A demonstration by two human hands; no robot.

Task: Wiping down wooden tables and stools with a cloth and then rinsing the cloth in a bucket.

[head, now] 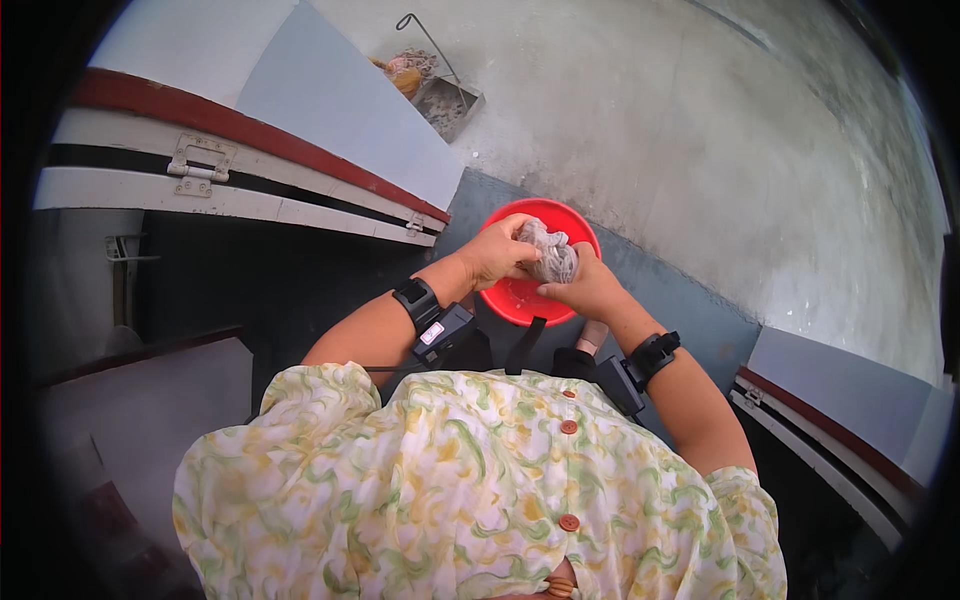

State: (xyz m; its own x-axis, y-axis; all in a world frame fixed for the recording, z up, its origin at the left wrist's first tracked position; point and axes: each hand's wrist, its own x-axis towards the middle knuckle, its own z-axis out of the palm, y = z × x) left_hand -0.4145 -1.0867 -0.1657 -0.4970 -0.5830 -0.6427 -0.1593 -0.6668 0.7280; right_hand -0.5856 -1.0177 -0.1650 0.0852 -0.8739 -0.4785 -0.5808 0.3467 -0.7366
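Observation:
Between both hands is a bunched grey-white wad of wet-looking stringy material (551,255), perhaps a mop head or cloth. My left hand (501,251) grips it from the left, thumb lying across its front. From the right, my right hand (585,283) closes around its lower side. Beneath the wad is a round red plastic basin (510,307), its rim showing around my hands. A little of the basin's inner floor shows; how much water it holds, I cannot tell.
The basin rests on a grey-painted doorway floor (645,266) bordering concrete (660,135). A hinged door frame (300,180) stands at left, another (817,427) at right. Beyond the left wall are a metal dustpan (448,109) with a long wire handle and a mop head (409,71).

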